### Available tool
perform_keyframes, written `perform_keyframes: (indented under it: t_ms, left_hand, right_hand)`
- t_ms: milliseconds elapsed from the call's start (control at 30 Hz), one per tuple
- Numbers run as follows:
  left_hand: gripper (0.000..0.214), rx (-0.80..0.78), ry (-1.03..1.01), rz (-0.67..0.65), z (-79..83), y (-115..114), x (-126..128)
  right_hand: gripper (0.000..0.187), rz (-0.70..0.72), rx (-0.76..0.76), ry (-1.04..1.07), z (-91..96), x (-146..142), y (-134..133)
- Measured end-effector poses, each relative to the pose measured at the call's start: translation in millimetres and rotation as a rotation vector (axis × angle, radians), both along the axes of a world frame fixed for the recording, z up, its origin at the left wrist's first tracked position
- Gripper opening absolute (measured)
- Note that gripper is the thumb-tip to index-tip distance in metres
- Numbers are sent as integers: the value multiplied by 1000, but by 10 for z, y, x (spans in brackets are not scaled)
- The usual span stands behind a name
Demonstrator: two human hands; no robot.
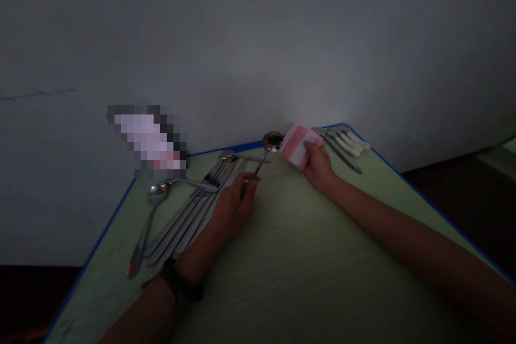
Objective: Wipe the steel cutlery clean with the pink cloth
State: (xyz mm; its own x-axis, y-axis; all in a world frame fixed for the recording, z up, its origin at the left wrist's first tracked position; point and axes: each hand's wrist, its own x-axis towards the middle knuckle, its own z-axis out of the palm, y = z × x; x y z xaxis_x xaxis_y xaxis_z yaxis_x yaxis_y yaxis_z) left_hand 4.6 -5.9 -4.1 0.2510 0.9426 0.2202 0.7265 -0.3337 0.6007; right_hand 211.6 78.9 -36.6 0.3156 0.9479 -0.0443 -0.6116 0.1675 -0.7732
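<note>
- Left hand (236,201): closed around the handle of a spoon (272,141); spoon tilts up and away, bowl near the middle of the tabletop's (306,258) far edge.
- Right hand (318,164): pinching a folded pink-and-white cloth (296,145), thumb on top, just beside the bowl. Cannot tell whether cloth and bowl touch.
- Step in hand (judgement): cloth and spoon bowl brought together, one in each hand.
- Next move calls for (judgement): a steady handle grip, and cloth aligned to the curved bowl.
- Left side of tabletop: flat-handled utensils (181,226) in a slanting row beside the left forearm; a loose spoon (157,193) nearer the left edge.
- Far right corner: white-handled utensils (350,145), a dark-handled one (344,156) beside them.
- Far left corner: blurred-out object (145,140), identity unclear.
</note>
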Motion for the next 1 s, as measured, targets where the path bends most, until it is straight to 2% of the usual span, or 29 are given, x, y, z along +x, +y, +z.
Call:
perform_keyframes:
  t_ms: [67,167,233,300,467,567,667,800,1000]
  left_hand:
    - [31,-18,33,-29,11,0,8]
    - [30,-68,123,-81,26,5,25]
    - [30,-81,161,-91,31,7,33]
    - [29,-87,176,-85,32,7,35]
    - [29,-84,169,-91,12,3,25]
    - [29,-76,193,-97,-3,5,18]
    - [29,-80,246,-129,-1,5,16]
    - [29,-76,288,-154,10,-2,20]
    - [31,-68,313,-148,7,-4,22]
  right_hand:
    - [25,46,15,33,36,-4,-24]
    - [19,276,65,45,123,18,-82]
    - [25,418,82,33,167,46,-110]
    - [28,482,79,17,179,70,-118]
    - [14,500,114,-74,112,69,-119]
    - [23,524,148,-166,85,49,-155]
    - [38,527,160,-365,87,38,-192]
    - [28,491,215,-610,103,42,-210]
    - [24,465,266,-625,105,31,-215]
